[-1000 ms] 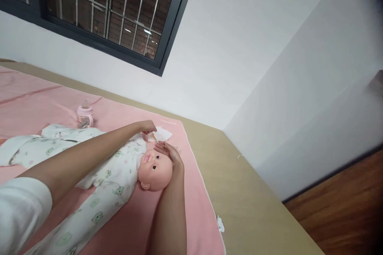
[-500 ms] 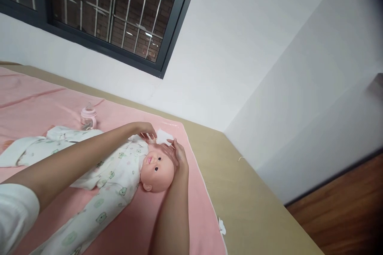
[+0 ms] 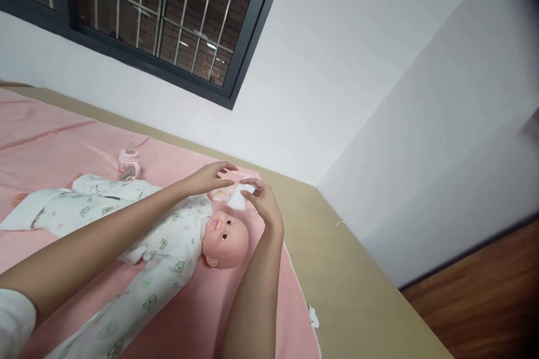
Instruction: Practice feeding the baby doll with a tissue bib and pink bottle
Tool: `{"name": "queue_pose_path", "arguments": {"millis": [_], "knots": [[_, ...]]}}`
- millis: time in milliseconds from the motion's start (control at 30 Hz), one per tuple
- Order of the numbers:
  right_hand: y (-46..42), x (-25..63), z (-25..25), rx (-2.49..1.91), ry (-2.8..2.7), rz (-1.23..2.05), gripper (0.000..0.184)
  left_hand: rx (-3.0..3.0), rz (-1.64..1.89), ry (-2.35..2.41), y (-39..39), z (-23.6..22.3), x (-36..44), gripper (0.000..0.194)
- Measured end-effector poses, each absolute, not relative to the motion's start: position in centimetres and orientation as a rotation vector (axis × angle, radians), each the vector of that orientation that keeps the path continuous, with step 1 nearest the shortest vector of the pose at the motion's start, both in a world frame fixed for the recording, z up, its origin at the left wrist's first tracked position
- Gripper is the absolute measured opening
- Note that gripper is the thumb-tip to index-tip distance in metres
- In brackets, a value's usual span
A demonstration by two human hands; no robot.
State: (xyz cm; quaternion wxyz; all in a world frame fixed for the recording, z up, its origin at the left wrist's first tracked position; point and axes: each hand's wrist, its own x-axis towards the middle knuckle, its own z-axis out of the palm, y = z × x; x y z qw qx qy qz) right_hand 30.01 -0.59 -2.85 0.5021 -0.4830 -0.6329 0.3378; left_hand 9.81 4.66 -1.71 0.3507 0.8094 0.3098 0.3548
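A baby doll (image 3: 225, 240) in a white, green-printed outfit lies on its back, its bare head toward the right. Beyond the head, my right hand (image 3: 266, 205) pinches a small white cloth or tissue (image 3: 239, 197) between thumb and fingers. My left hand (image 3: 208, 178) hovers just left of it, thumb and fingers apart, with nothing in them. Partly hidden below the hands is a pale item with orange print (image 3: 219, 194), perhaps a small packet; I cannot make out its kind.
A pink baby bottle (image 3: 128, 164) with a handle stands beyond the doll's body. Everything lies on a pink blanket (image 3: 181, 322) over a tan surface (image 3: 332, 286). A white tag (image 3: 314, 317) sticks out at the blanket's right edge. Walls and a barred window (image 3: 168, 17) rise behind.
My right hand has come off the doll's head and now grips the white cloth, which lay flat beyond the head. My left hand has moved slightly up and its fingers have spread.
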Motion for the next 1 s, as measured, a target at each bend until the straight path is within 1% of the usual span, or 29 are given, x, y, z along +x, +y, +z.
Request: {"name": "queue_pose_path", "arguments": {"millis": [67, 133, 200, 333, 400, 500, 600, 667, 767, 833, 900, 1000], "knots": [[-1.6, 29.2, -1.7, -1.104, -1.628, 0.911, 0.032, 2.127, 0.891, 0.708, 4.3, -1.5, 8.8, 0.061], [-2.8, 28.3, -0.4, -1.061, -1.737, 0.972, 0.035, 2.141, 0.835, 0.601, 4.0, -1.2, 7.7, 0.064], [-3.9, 27.7, 0.7, -1.032, -1.847, 0.982, 0.034, 2.126, 0.763, 0.487, 3.7, -1.0, 6.6, 0.057], [-5.2, 27.0, 1.7, -0.97, -1.927, 1.021, 0.033, 2.037, 0.581, 0.43, 3.3, -1.1, 4.9, 0.033], [-5.3, 26.9, 1.6, -0.963, -1.908, 1.052, 0.032, 1.985, 0.556, 0.477, 3.2, -1.3, 4.3, 0.032], [-5.0, 27.0, 1.3, -0.949, -1.86, 1.078, 0.033, 1.978, 0.647, 0.429, 3.0, -1.3, 3.3, 0.028], [-4.1, 27.5, 0.7, -0.895, -1.777, 1.036, 0.031, 2.046, 0.718, 0.366, 2.9, -0.8, 2.2, 0.022], [-3.3, 28.2, -0.1, -0.873, -1.678, 1.003, 0.03, 2.081, 0.719, 0.371, 2.7, -0.4, 1.5, 0.02], [-1.5, 29.4, -2.5, -0.876, -1.466, 1.061, 0.035, 2.095, 0.657, 0.386, 2.5, 0.0, 1.1, 0.025], [-0.2, 30.2, -5.0, -0.868, -1.301, 1.149, 0.038, 2.083, 0.565, 0.42, 2.4, -0.1, 1.3, 0.029], [1.0, 30.7, -8.0, -0.857, -1.147, 1.251, 0.037, 2.054, 0.494, 0.476, 2.3, -0.4, 1.8, 0.032], [2.1, 31.0, -12.1, -0.862, -0.941, 1.355, 0.034, 2.049, 0.477, 0.522, 2.2, -1.2, 3.1, 0.034]]}}
